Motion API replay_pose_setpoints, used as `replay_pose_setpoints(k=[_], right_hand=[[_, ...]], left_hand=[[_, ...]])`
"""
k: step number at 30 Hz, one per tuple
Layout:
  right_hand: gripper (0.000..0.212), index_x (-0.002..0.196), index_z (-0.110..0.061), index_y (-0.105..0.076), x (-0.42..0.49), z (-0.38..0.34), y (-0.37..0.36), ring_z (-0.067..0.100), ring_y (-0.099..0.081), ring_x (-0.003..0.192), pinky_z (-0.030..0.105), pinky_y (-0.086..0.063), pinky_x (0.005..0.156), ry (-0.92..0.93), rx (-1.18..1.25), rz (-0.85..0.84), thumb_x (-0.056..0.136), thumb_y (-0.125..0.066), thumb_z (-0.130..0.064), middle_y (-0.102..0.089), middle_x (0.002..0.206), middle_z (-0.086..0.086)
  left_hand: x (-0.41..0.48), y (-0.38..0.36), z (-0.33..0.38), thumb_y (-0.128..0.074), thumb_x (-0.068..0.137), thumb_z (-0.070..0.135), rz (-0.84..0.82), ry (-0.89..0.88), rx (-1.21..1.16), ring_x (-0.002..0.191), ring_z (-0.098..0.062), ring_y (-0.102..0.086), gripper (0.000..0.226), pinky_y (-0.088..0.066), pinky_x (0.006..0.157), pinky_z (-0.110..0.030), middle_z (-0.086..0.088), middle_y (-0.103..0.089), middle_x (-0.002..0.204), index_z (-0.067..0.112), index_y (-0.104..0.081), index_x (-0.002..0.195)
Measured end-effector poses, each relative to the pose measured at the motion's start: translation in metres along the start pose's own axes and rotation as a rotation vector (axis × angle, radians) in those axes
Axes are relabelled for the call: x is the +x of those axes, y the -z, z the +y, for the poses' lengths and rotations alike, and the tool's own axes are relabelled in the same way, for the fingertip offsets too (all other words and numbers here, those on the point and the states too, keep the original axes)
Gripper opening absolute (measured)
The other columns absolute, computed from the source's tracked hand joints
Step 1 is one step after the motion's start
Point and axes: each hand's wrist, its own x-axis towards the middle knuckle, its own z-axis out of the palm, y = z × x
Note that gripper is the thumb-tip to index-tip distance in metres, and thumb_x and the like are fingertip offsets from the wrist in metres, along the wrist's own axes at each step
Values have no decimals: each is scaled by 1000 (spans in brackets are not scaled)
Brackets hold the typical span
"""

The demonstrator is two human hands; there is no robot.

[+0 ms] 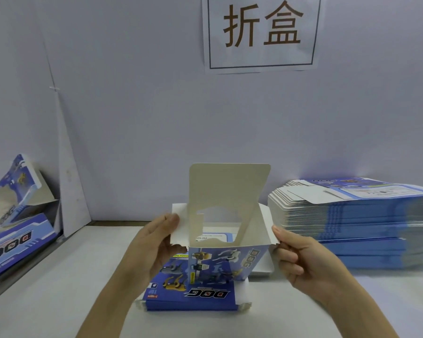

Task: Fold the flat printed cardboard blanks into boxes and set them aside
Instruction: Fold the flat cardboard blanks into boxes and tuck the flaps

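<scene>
A blue printed box (220, 262) marked DOG stands half-formed and upright in the middle of the table, its open end up. Its tall lid flap (227, 189) rises at the back, showing its plain inner side. My left hand (154, 242) pinches the left side flap (178, 223). At the right, my right hand (300, 259) pinches the right side flap (266, 225). A few flat blanks (193, 293) lie under the box near the front.
A tall stack of flat blanks (357, 223) sits at the right. Folded boxes (12, 215) lie piled at the far left beside a white divider panel. A paper sign hangs on the grey back wall.
</scene>
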Motion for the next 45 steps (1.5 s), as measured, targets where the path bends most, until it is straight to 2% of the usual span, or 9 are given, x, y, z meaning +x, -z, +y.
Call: replay_pose_setpoints(k=[6, 9, 13, 17, 22, 27, 32, 38, 45], right_hand=[[14, 79, -13, -60, 6, 11, -4, 7, -40, 38, 17, -30, 29, 133, -68, -19, 71, -69, -21, -52, 62, 1], [24, 91, -10, -65, 10, 18, -6, 13, -54, 52, 22, -44, 42, 214, -98, 4, 73, -66, -26, -62, 73, 7], [16, 98, -9, -62, 9, 19, -7, 17, -66, 78, 24, -56, 63, 411, -179, 76, 82, -63, -12, -66, 94, 10], [54, 122, -32, -57, -1, 17, -19, 11, -70, 89, 23, -54, 69, 433, -505, 21, 75, -73, -10, -73, 102, -1], [45, 122, -43, -57, -16, 11, -27, 9, -62, 112, 31, -54, 93, 519, -920, -105, 92, -62, -11, -63, 126, -6], [16, 97, -20, -64, -18, 2, -26, 11, -70, 87, 20, -55, 71, 707, -776, 138, 84, -72, -14, -74, 94, -7], [17, 84, -21, -73, -18, -1, -21, -1, -58, 56, 11, -42, 50, 787, -712, 258, 93, -61, -14, -71, 68, -10], [40, 89, -16, -75, -25, -4, -26, 29, -67, 78, 45, -53, 70, 712, -781, 161, 80, -59, -51, -75, 83, 4], [23, 78, -16, -70, -32, -9, -32, 0, -59, 55, 10, -45, 51, 901, -545, 145, 81, -56, -34, -69, 64, -10]], left_hand=[[5, 1, -20, -61, 73, 29, 44, 140, -310, 51, -17, -65, 45, -55, 44, -28, -12, -71, 75, 6, -63, 112], [7, 3, -22, -60, 75, 40, 136, 23, -68, 83, -26, -69, 48, -56, 81, -44, -12, -73, 99, 10, -65, 112], [2, -6, -6, -55, 96, 35, -50, -111, 298, 126, -20, -53, 40, -45, 96, -27, 1, -62, 130, 14, -53, 130], [-5, -20, -14, -79, 46, 52, -163, -112, 621, 107, 23, -48, 114, -45, 78, -4, 35, -43, 128, 54, -9, 136], [-9, -47, -40, -85, 26, 62, 129, -255, 619, 125, 1, -38, 153, -33, 99, -20, 16, -27, 145, 64, 28, 129], [-14, -63, -51, -75, 29, 83, 217, -467, 667, 128, 21, -19, 152, -25, 106, -25, 37, -10, 144, 58, 32, 134], [-15, -68, -59, -71, 44, 83, 129, -583, 827, 139, 12, -7, 143, -13, 106, -7, 22, 1, 154, 48, 28, 142], [-15, -68, -61, -69, 42, 84, 184, -683, 974, 144, -5, -4, 152, -22, 112, -55, 19, 13, 156, 35, 33, 143], [-21, -77, -55, -62, 47, 83, 232, -884, 1169, 145, -38, -10, 148, -35, 97, -70, -14, 5, 159, 14, 19, 151]])
